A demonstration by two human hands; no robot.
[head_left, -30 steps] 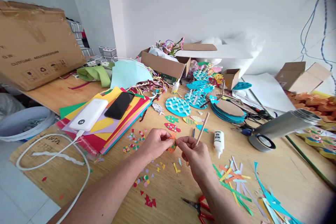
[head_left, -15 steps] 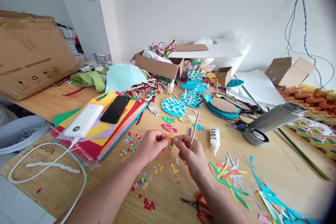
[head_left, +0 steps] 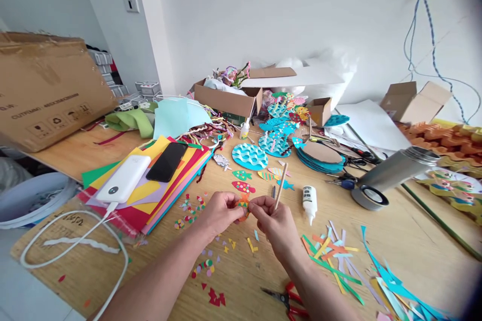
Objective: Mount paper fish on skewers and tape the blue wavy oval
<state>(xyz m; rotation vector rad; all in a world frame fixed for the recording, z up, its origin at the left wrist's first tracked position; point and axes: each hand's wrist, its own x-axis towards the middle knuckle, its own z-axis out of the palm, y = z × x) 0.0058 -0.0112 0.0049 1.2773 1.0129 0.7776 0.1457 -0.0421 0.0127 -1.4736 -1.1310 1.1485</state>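
Between my two hands is a small orange paper fish (head_left: 244,198) with coloured pieces on it, partly covered by fingers. My left hand (head_left: 222,213) is closed, pinching the fish by its left side. My right hand (head_left: 271,218) is closed too, with a thin wooden stick (head_left: 281,185) held upright in it and its thumb and forefinger at the fish's right edge. Just beyond lie a red spotted paper fish (head_left: 243,187), a green paper fish (head_left: 241,175) and a striped yellow one (head_left: 266,176). A white glue bottle (head_left: 309,203) lies to the right of my right hand.
Red-handled scissors (head_left: 288,298) lie near my right forearm. Paper strips (head_left: 335,251) are scattered at right, with a steel flask (head_left: 399,170) behind. Coloured sheets (head_left: 158,200) bear a phone (head_left: 166,162) and a power bank (head_left: 123,179). Blue wavy discs (head_left: 249,157) stand farther back.
The view has shifted slightly, so most things sit a little lower. Both hands stay at the orange fish, which has tilted slightly between the fingers; the stick is still in my right hand.
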